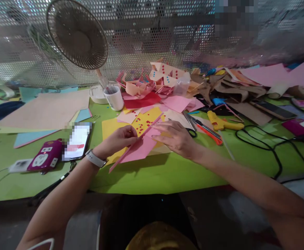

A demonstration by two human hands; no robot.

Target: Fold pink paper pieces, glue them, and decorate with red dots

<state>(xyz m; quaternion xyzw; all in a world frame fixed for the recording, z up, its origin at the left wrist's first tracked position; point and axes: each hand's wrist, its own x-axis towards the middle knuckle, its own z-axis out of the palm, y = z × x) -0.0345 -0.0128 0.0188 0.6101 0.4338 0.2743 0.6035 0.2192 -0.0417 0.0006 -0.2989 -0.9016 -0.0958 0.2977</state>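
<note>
A sheet of pink paper slants in front of me, with a narrow raised fold along its upper left edge. Closed at that fold, my left hand pinches the paper between thumb and curled fingers. My right hand grips the same sheet farther up, its fingers bent over the edge; the thumb is partly hidden. Under the sheet lies yellow paper strewn with small red paper squares. Just beyond my right hand are scissors and an orange utility knife.
A yellow glue gun and black cable lie to the right. Paper scraps are heaped at the back. To the left are a fan, a white cup, a lit phone and a purple power bank.
</note>
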